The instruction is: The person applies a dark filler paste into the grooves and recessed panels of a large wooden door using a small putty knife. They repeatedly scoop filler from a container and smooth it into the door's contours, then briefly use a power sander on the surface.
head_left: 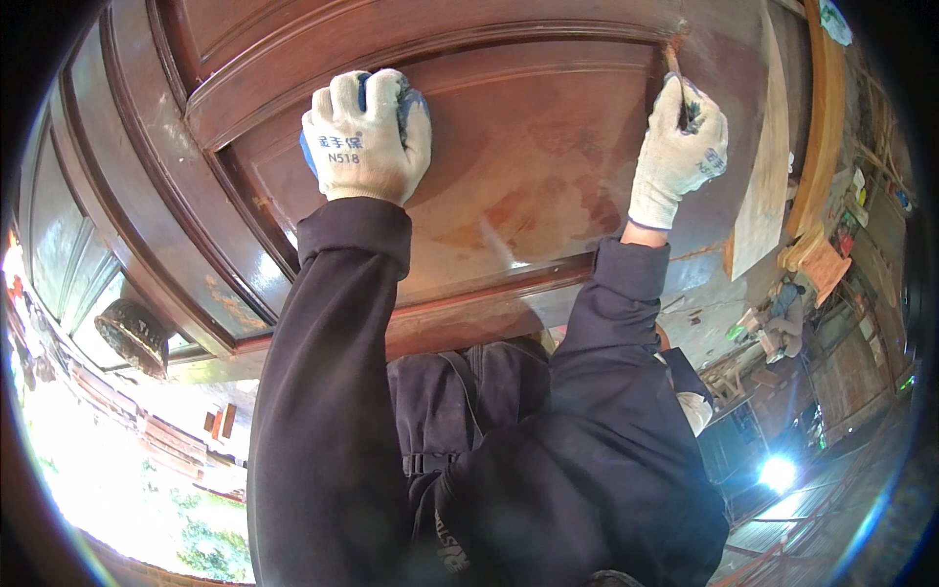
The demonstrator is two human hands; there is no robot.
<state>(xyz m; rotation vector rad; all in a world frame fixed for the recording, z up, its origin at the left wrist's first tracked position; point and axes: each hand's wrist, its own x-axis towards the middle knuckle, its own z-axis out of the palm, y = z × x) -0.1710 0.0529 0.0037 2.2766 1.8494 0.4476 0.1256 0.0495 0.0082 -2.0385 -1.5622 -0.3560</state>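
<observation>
My distant right hand pinches a tool, likely for control, with a panel beneath my left fingers (curled, grip indiscernible).

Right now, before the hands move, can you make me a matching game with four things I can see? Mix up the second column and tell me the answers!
Things:
1. Left hand
2. Right hand
3. Pot
4. Light

Where or how:
A. Glowing, lower right
B. Dark, near the picture's left side
C. Holding a thin stick
D. Curled, over the brown panel, no tool showing

Pairs: 1-D, 2-C, 3-B, 4-A
</observation>
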